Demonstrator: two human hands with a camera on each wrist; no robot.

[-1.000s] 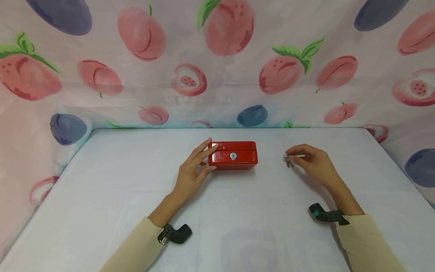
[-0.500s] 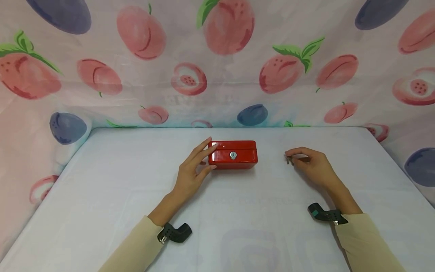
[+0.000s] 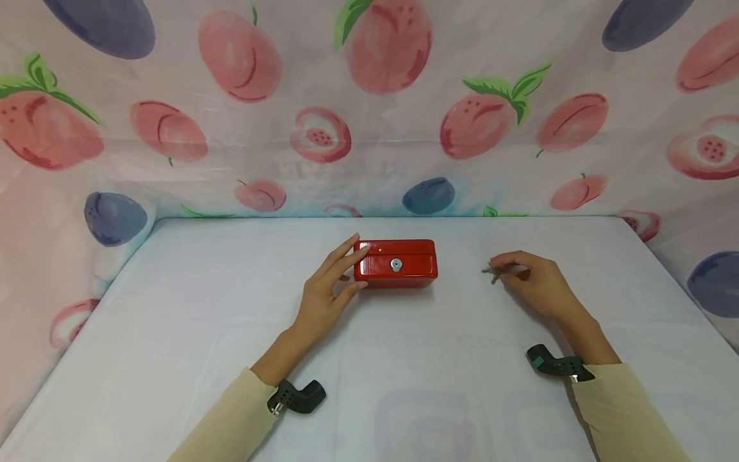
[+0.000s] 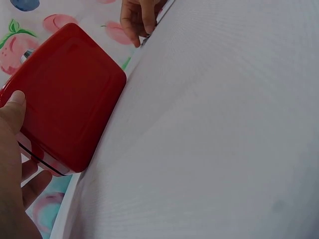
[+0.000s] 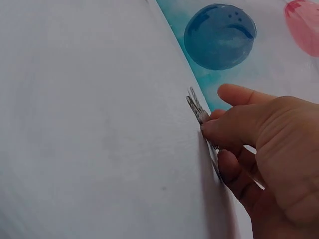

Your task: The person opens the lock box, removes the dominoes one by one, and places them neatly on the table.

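Note:
A small red metal cash box [image 3: 396,273] with a round silver lock on its front sits on the white table. My left hand [image 3: 323,298] holds it by its left end, thumb at the front and fingers over the lid. The left wrist view shows the thumb [image 4: 16,107] pressed to the red face of the box [image 4: 70,99]. To the right of the box, my right hand [image 3: 534,279] pinches a small bunch of keys [image 3: 493,273] low over the cloth. In the right wrist view the key blades [image 5: 196,105] stick out past the fingertips.
A white cloth [image 3: 404,359] covers the table. Behind it and along the sides hangs a pale curtain [image 3: 392,128] printed with peaches and blue fruit. A black wrist camera mount [image 3: 297,396] sits on each forearm.
The keys have shifted in my right fingers, and their blades now spread out to the left. The right hand has barely moved; the left hand and the box stay as they were.

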